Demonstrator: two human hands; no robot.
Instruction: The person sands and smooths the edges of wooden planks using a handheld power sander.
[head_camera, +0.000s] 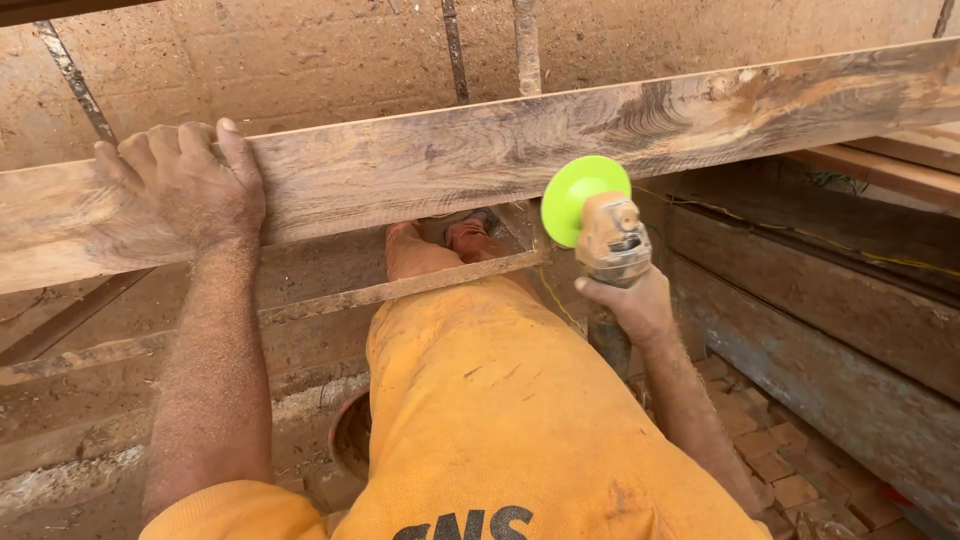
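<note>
The work in hand looks like sanding or grinding a long weathered wooden plank (480, 150), which runs edge-up across the view at chest height. The left hand (185, 180) curls over the plank's top edge, fingers hooked behind it, bracing it. The right hand (635, 305) is wrapped closed around the body of a dusty angle grinder (610, 235), whose bright green disc (583, 195) sits just at the plank's lower edge. By my judgement, the next move calls for a steady brace and the disc kept flat against the wood.
</note>
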